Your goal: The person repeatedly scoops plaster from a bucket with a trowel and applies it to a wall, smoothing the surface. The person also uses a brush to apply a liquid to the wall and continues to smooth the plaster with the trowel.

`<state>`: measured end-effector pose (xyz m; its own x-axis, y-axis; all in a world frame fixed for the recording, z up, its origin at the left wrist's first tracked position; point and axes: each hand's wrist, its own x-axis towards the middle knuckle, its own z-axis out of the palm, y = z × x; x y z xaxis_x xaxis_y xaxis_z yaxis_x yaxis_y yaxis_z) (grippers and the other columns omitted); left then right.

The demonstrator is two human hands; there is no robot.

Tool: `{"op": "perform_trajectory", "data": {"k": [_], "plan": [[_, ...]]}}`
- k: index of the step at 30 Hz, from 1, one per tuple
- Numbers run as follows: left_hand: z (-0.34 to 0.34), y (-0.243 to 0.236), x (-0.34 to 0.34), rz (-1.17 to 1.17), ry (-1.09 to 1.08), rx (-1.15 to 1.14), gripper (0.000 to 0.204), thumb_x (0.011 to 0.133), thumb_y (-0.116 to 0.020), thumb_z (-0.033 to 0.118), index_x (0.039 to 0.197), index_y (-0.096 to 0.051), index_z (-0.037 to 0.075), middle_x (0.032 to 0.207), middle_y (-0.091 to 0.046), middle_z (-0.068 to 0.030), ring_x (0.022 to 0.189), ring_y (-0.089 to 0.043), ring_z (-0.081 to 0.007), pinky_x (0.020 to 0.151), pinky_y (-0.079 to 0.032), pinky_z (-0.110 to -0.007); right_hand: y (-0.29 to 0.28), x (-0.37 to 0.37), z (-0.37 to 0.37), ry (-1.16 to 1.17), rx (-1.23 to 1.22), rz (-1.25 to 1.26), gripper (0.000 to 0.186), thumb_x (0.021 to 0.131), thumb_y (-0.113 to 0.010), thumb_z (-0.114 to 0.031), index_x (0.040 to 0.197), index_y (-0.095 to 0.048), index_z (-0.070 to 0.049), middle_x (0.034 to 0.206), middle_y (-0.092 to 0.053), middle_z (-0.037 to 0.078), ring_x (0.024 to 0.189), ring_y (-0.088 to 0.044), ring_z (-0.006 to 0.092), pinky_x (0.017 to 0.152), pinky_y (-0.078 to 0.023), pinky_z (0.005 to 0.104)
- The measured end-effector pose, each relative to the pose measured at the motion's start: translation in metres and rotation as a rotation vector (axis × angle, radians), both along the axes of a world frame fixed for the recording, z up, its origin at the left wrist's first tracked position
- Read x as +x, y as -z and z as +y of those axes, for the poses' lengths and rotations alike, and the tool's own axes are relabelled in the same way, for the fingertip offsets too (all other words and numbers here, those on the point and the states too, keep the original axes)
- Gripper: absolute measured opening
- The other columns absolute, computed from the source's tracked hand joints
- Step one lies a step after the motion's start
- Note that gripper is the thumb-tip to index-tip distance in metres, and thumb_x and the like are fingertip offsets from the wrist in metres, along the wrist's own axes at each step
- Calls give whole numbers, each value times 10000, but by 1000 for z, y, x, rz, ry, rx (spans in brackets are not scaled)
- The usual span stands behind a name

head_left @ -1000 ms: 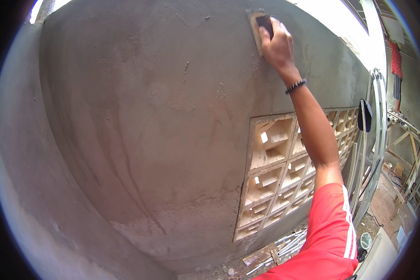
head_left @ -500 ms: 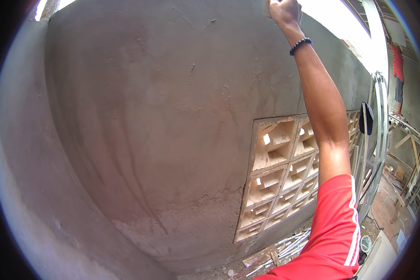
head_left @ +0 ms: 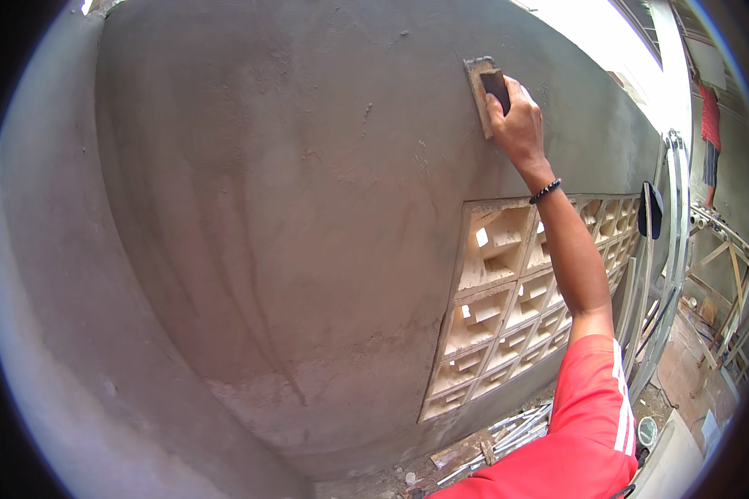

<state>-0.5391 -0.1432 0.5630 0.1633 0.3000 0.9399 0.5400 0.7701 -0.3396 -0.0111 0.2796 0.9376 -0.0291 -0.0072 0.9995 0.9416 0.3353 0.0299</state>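
My right hand (head_left: 520,125) is wrapped round the dark handle of a plastering float (head_left: 477,96) with a pale, worn board. The float lies against the upper part of a grey plastered wall (head_left: 308,208), tilted slightly from upright. Small lumps and damp streaks mark the plaster to the left of it. Below my forearm, a panel of cream ventilation blocks (head_left: 493,259) is set into the wall, partly hidden by my arm. My left hand is out of sight.
An adjoining wall (head_left: 50,249) curves up on the left. Metal strips (head_left: 520,432) and a plank lie at the wall's foot. A bucket (head_left: 647,431) and upright poles (head_left: 670,249) stand right. Far right, a person in red (head_left: 709,116) is up by a wooden scaffold (head_left: 732,266).
My right hand has come down the wall from the top edge, bringing the float fully into sight. The view has shifted slightly.
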Motion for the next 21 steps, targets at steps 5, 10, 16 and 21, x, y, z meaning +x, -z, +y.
{"op": "perform_trajectory", "data": {"k": [5,10,16,21], "plan": [[1,-1,2,-28,96,4,108,905,-526,202,881,-618,152,976,-645,-36,892,-607,-274,807,-452,-457,51,89,27,134,51,376,395,834,-577,-203,1166,-545,8,1064,-629,221,992,-613,374,837,-499,434],[8,-7,0,-35,136,3,97,907,-527,198,890,-609,150,978,-645,-40,888,-607,-269,813,-447,-460,-52,97,20,35,129,649,405,817,-578,-269,1098,-595,22,981,-660,228,924,-639,389,819,-503,432],[-8,-10,8,-18,60,-46,86,908,-527,193,895,-600,150,974,-647,-42,879,-606,-262,812,-446,-458,27,-25,11,-121,74,-102,359,855,-576,-224,1141,-585,-7,1079,-612,255,951,-620,394,810,-502,435],[10,-11,8,-26,73,-13,73,907,-527,184,889,-585,143,969,-649,-53,871,-607,-261,793,-452,-438,52,94,26,157,274,236,330,857,-559,-216,1099,-583,7,995,-633,256,889,-634,392,761,-516,443]]}}
